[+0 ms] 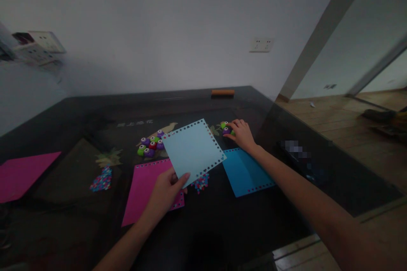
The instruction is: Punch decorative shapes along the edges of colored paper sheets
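My left hand [167, 192] pinches the near corner of a light blue square sheet [193, 150] and holds it up over the black table [222, 228]. Punched shapes run along the sheet's edges. Beneath it lie a pink sheet [143, 190] and a darker blue sheet [246, 171], both with punched borders. My right hand [242, 133] reaches to the far right of the sheets, its fingers closed around a small purple and green craft punch [226, 129]. A cluster of several more small round punches [150, 144] sits to the left of the raised sheet.
Two small heaps of punched paper bits lie on the table [102, 180] [200, 183]. Another pink sheet [22, 173] lies at the left edge. An orange block [223, 92] rests at the far edge. Wooden floor [343, 118] lies to the right.
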{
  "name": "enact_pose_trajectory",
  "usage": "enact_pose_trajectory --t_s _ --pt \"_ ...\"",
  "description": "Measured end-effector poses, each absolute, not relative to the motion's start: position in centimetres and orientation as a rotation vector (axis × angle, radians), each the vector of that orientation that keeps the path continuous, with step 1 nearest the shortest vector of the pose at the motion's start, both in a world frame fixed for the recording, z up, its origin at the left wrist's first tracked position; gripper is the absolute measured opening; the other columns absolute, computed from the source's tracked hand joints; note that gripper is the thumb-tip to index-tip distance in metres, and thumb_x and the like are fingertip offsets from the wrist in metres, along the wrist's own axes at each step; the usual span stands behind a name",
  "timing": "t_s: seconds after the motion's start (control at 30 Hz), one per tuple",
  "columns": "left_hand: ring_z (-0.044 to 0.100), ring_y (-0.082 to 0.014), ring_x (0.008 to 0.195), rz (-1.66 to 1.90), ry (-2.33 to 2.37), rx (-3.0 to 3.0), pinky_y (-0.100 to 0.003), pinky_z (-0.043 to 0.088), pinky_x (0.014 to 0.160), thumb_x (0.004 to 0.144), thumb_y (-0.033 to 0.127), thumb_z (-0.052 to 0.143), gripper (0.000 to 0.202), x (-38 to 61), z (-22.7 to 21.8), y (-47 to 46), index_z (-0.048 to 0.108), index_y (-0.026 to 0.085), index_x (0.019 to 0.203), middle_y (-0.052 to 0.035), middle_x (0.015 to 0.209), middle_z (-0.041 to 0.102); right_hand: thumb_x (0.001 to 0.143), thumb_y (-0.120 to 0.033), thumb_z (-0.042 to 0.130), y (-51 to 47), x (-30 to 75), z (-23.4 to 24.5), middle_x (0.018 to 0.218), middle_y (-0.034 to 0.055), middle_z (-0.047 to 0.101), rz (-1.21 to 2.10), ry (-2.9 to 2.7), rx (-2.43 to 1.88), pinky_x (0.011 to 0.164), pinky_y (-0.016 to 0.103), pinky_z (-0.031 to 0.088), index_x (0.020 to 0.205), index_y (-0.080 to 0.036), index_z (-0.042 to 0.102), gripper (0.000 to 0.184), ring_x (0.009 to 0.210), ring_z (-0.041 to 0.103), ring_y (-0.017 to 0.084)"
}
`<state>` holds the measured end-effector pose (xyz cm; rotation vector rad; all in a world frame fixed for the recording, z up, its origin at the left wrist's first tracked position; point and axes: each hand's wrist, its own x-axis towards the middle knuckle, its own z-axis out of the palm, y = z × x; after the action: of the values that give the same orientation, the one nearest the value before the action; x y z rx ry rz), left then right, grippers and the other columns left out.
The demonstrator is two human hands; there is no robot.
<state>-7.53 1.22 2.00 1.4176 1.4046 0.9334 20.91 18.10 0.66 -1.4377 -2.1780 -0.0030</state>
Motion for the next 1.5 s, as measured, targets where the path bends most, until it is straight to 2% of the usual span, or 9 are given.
enact_pose_trajectory --t_s 0.17,0.33,0.53,0.77,0.97,1.1,1.23,1.37,1.5 --pt "0.063 -0.0208 0.059 0.861 1.389 1.379 -0.031 0.05 0.056 0.078 0.043 0.057 0.031 -7.2 1.9 0.8 0.065 0.014 0.083 -0.0072 0.069 0.071 0.091 -0.035 0.05 14.4 20.0 1.9 0.104 0.0127 0.064 0.31 -2.043 -1.352 0.091 0.044 0.039 0.099 -0.018 0.066 0.025 0.105 0.053 0.028" --pt "0.058 -0.0167 0.051 0.757 1.383 1.397 -0.026 0.044 0.05 0.076 0.047 0.056 0.034 -6.5 2.2 0.3 0.064 0.015 0.079 -0.0043 0.063 0.068 0.096 -0.041 0.032 9.3 19.5 2.5 0.083 0.0069 0.069 0.763 -1.954 -1.27 0.065 0.031 0.05 0.098 -0.016 0.064 0.041 0.073 0.065 0.017" --pt "0.061 -0.0187 0.056 0.709 1.344 1.471 -0.027 0.046 0.056 0.076 0.047 0.056 0.03 -5.4 3.0 -0.4 0.061 0.017 0.069 -0.001 0.056 0.063 0.073 -0.041 0.067 6.4 19.9 2.7 0.071 0.0008 0.064 1.362 -1.513 -1.237 0.066 0.03 0.045 0.074 -0.017 0.063 0.024 0.067 0.059 0.015" --pt "0.068 -0.0225 0.08 0.88 1.257 1.433 -0.033 0.053 0.075 0.081 0.043 0.056 0.028 -4.9 2.8 -0.5 0.062 0.018 0.091 -0.0052 0.09 0.073 0.067 -0.036 0.071 5.6 20.9 2.4 0.063 -0.002 0.06 1.38 -1.381 -1.316 0.063 0.029 0.04 0.066 -0.017 0.063 0.02 0.06 0.054 0.012" --pt "0.07 -0.0224 0.076 0.861 1.26 1.456 -0.031 0.054 0.068 0.08 0.039 0.059 0.023 -4.1 2.8 -0.2 0.061 0.017 0.086 -0.0043 0.079 0.073 0.063 -0.034 0.075 5.1 21.8 3.0 0.065 -0.002 0.061 1.366 -1.311 -1.301 0.063 0.028 0.041 0.066 -0.017 0.063 0.021 0.061 0.054 0.012" --pt "0.069 -0.0204 0.072 0.857 1.214 1.445 -0.032 0.054 0.066 0.08 0.034 0.059 0.031 -3.0 3.6 0.5 0.056 0.017 0.106 -0.002 0.077 0.071 0.058 -0.033 0.078 5.3 22.8 3.4 0.068 -0.0012 0.064 1.364 -1.198 -1.301 0.058 0.027 0.042 0.072 -0.018 0.066 0.024 0.06 0.056 0.012" --pt "0.067 -0.0184 0.074 0.911 1.192 1.506 -0.033 0.055 0.068 0.083 0.031 0.056 0.052 -1.6 3.8 2.2 0.038 0.019 0.131 -0.0024 0.085 0.069 0.055 -0.033 0.081 5.9 25.0 3.1 0.066 -0.002 0.065 1.305 -1.091 -1.319 0.055 0.027 0.042 0.076 -0.018 0.066 0.029 0.055 0.055 0.012" --pt "0.061 -0.0188 0.094 1.112 1.264 1.862 -0.037 0.053 0.08 0.083 0.021 0.056 0.061 -0.2 3.0 3.9 0.03 0.025 0.138 -0.0079 0.115 0.058 0.052 -0.032 0.083 6.6 27.1 2.0 0.065 -0.0025 0.065 1.255 -1.067 -1.344 0.055 0.027 0.042 0.078 -0.018 0.066 0.034 0.055 0.056 0.012" --pt "0.046 -0.0255 0.12 1.037 1.318 2.248 -0.047 0.044 0.098 0.084 0.016 0.056 0.045 0.8 2.0 4.3 0.047 0.027 0.126 -0.0089 0.132 0.042 0.052 -0.032 0.082 7.0 28.1 0.8 0.068 -0.0016 0.067 1.26 -1.059 -1.379 0.057 0.027 0.043 0.079 -0.019 0.066 0.035 0.057 0.058 0.013"
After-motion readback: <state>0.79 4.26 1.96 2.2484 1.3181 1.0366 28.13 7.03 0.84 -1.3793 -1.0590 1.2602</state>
